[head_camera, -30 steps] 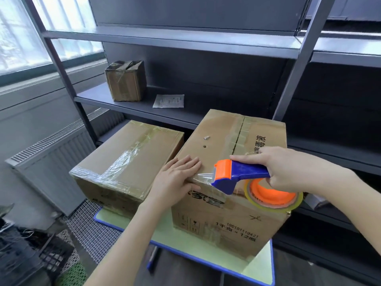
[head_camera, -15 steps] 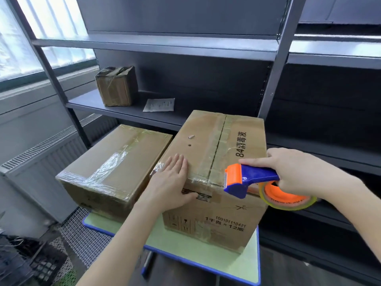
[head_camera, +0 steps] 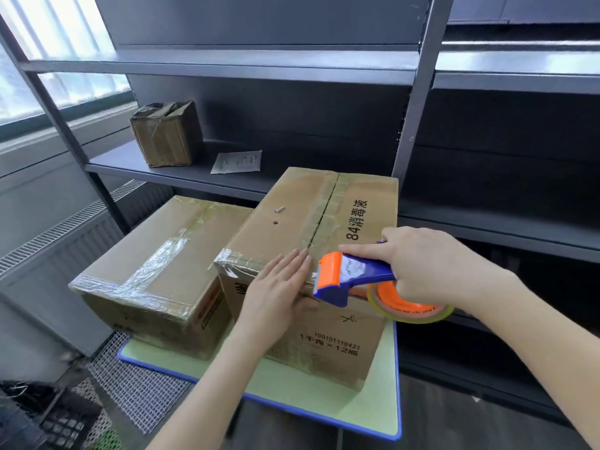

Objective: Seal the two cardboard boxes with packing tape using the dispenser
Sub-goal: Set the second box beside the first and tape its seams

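Item: taller cardboard box, standing on a green blue-edged board, touching or just beside a lower cardboard box that already carries tape along its seam and front edge. Step in hand, by judgement: a cross-strip along the taller box's near top edge; its centre seam already shows tape. Left hand lies flat, fingers straight, pressing the strip down. Right hand is wrapped round the handle of the blue-and-orange tape dispenser, index finger laid along its top, its mouth at the box edge just beside the left fingertips. Next move likely calls for drawing the dispenser rightwards to the corner under tension, then tilting the blade to cut. Legible print: "84消毒液", "100101110421", "1千克×12瓶", a scissors mark.
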The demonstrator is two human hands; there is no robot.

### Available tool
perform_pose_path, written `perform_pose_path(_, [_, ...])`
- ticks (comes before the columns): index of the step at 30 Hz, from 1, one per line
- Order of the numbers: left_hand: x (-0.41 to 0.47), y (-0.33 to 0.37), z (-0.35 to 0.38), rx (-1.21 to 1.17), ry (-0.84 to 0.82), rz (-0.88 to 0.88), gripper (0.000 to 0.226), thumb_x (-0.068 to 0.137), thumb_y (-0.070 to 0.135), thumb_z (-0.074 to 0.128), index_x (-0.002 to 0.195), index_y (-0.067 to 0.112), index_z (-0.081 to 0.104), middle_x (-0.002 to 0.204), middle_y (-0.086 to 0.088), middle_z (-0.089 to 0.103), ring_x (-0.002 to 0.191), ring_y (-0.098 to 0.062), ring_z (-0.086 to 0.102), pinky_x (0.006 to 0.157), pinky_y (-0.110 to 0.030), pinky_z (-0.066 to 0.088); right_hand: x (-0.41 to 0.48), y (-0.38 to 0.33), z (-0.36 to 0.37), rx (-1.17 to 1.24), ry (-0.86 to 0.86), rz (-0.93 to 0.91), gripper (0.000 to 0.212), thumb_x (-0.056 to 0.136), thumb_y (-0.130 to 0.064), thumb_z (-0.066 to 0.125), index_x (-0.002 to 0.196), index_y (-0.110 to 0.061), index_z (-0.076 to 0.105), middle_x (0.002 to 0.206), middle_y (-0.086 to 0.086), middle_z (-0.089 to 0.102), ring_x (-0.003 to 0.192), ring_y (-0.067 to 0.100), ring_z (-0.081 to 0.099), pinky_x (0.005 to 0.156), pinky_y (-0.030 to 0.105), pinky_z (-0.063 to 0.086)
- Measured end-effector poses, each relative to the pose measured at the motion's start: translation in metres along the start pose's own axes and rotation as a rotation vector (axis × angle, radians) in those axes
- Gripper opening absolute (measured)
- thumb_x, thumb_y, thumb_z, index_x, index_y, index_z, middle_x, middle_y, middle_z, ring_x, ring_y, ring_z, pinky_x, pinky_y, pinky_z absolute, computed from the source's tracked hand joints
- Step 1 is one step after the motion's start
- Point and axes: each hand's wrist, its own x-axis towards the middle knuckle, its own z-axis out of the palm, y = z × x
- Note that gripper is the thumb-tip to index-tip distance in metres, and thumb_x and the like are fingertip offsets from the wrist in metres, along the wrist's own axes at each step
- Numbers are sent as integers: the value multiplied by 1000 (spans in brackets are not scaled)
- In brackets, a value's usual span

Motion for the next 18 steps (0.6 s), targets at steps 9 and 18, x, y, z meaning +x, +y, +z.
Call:
perform_pose_path(9, [-2, -14, -2, -112, 50, -35, 72, 69, 47, 66, 131, 10, 55, 135, -2, 53, 128, -14, 44, 108, -22, 18, 0, 8, 0, 130, -44, -8, 71, 90, -19, 40, 137, -62, 8, 79, -13, 29, 79, 10, 37, 64, 24, 30])
perform_pose_path(18, [-1, -8, -2, -158, 89, -41, 75, 76, 35, 75, 140, 16, 42, 144, 10, 35, 135, -2, 23, 109, -8, -2, -51, 51, 15, 231, -83, 71, 84, 86, -10, 42, 124, -73, 2, 86, -10, 40, 75, 9, 45, 67, 24, 41])
